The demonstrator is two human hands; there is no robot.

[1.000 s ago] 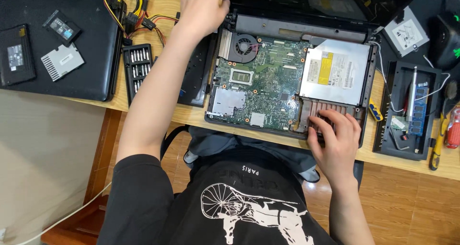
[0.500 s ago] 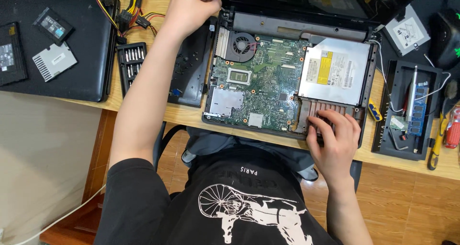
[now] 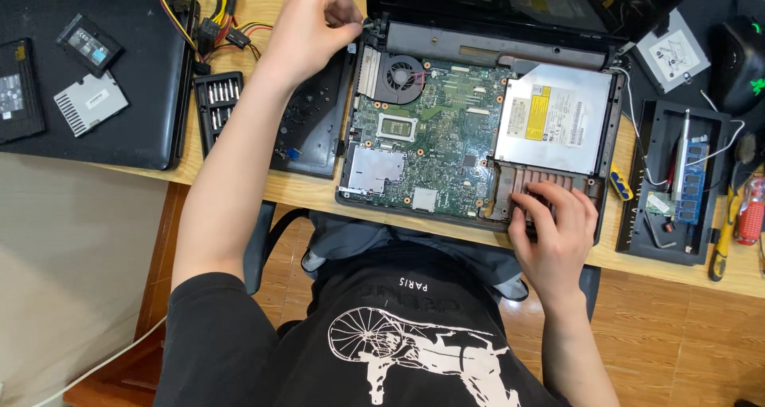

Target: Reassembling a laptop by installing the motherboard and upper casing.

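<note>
the left hand [image 3: 311, 26] has drawn back a little from the far edge since a moment ago and now sits at the back left corner of the opened laptop [image 3: 478, 128], by the hinge — its fingers are curled in tight and pinched together at that corner, though what they pinch is too small to tell. the right hand [image 3: 554, 232] has hardly shifted: it lies flat on the near right corner of the laptop base, fingers spread and pressing on the copper-coloured ribbed bay just below the silver optical drive [image 3: 558, 116], gripping nothing. the green motherboard [image 3: 430, 144] lies bare in the middle of the shell, the round cooling fan [image 3: 402, 76] at its back left, just beside the left hand. a black screwdriver bit case [image 3: 219, 108] lies left of the forearm, and a closed black laptop [image 3: 96, 72] with small drives on top sits further left. a black tray [image 3: 673, 184] holding memory sticks is off to the right.
</note>
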